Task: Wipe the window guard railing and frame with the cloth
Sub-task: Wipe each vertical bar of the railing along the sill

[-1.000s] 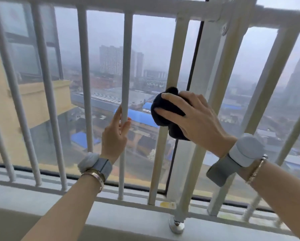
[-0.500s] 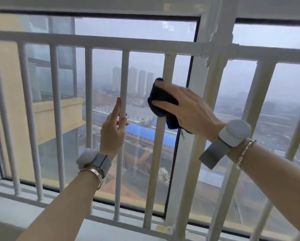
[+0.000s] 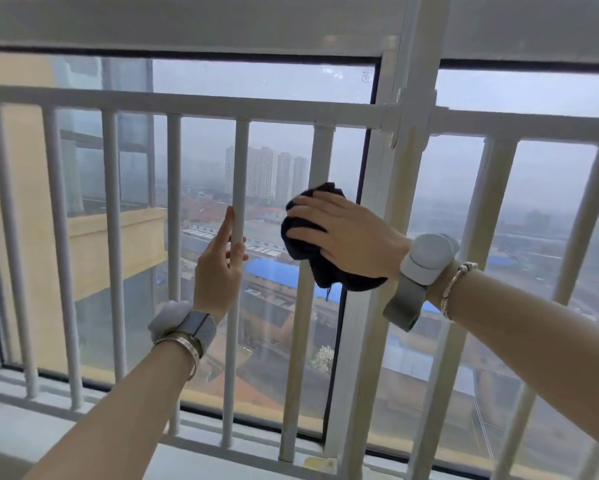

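Observation:
A white window guard railing (image 3: 201, 105) with several upright bars stands in front of the glass. My right hand (image 3: 346, 233) presses a bunched dark cloth (image 3: 301, 244) around one upright bar (image 3: 320, 157), about halfway up. My left hand (image 3: 218, 268) rests against the neighbouring bar (image 3: 240, 168) to the left, fingers loosely curled round it. The white window frame post (image 3: 409, 81) rises just right of the cloth, with the frame's top beam (image 3: 187, 22) above.
A grey sill (image 3: 31, 434) runs along the bottom under the railing's lower rail (image 3: 256, 457). More bars continue to the left and right. Both wrists carry grey strapped devices and bracelets. Behind the glass lie hazy buildings far below.
My right hand has slid the cloth upward along the bar. The view has tilted up, showing the top rail and frame beam. My left hand stays on its bar.

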